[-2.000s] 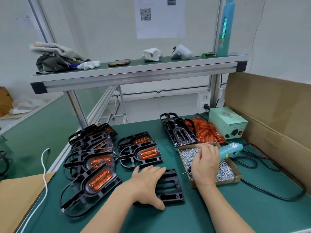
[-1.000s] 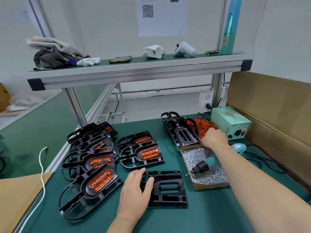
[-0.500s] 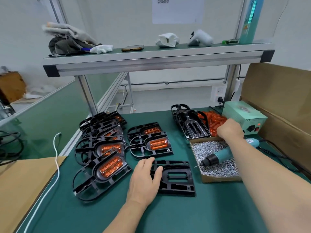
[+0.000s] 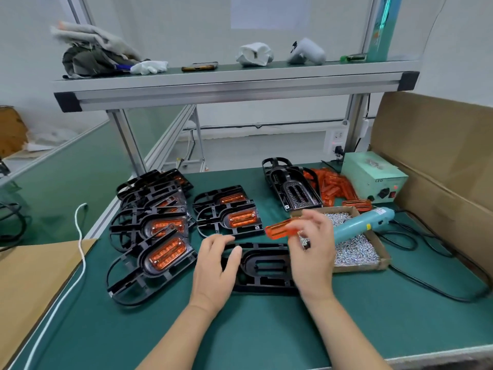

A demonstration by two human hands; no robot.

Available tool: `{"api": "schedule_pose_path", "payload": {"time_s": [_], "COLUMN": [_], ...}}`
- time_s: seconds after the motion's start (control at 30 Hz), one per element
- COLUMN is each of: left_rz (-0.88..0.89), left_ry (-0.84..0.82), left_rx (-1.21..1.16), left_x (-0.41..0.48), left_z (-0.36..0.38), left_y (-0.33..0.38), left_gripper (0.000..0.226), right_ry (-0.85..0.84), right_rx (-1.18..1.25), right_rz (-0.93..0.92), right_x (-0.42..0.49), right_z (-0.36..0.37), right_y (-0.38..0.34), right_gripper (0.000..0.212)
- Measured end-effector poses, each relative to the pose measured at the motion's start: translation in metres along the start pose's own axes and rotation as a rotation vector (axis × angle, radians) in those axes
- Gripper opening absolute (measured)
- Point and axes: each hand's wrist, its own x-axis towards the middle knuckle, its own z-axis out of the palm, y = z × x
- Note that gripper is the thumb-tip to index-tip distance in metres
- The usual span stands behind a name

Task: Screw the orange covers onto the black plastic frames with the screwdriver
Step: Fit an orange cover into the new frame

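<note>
Judging from the head view, the likeliest slip is a crooked seat: the right hand (image 4: 312, 249) pinches an orange cover (image 4: 280, 228) by one end, tilted, just above the black frame (image 4: 266, 267). The frame lies flat on the table (image 4: 266, 329) under the left hand (image 4: 213, 268), whose fingers rest relaxed on its left edge. Set down askew, the cover's screw holes would miss the frame's, and a light left hand could let the frame skid. The screwdriver (image 4: 360, 227) lies across the box of screws (image 4: 357, 253); a tug on its cable might scatter them. The right fingertips are blurred, that hand hides the frame's right side, and the screw holes are too small to see.
</note>
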Motion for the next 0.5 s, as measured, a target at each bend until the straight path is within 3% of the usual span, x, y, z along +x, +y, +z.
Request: {"api": "schedule_pose_path", "payload": {"time_s": [0.1, 0.3, 0.5], "left_rz": [0.110, 0.344, 0.391], "left_ry": [0.020, 0.019, 0.032], "left_rx": [0.064, 0.178, 0.203], "left_x": [-0.003, -0.008, -0.007], "left_z": [0.000, 0.003, 0.003], "left_y": [0.002, 0.001, -0.001], "left_gripper": [0.045, 0.046, 0.035], "right_ry": [-0.012, -0.047, -0.057], "right_rx": [0.047, 0.077, 0.101], "right_rz": [-0.096, -0.069, -0.053], "right_x": [-0.023, -0.040, -0.040], "right_z": [0.011, 0.027, 0.026], "right_y": [-0.006, -0.014, -0.011], "right_gripper": [0.031, 0.037, 0.036]}}
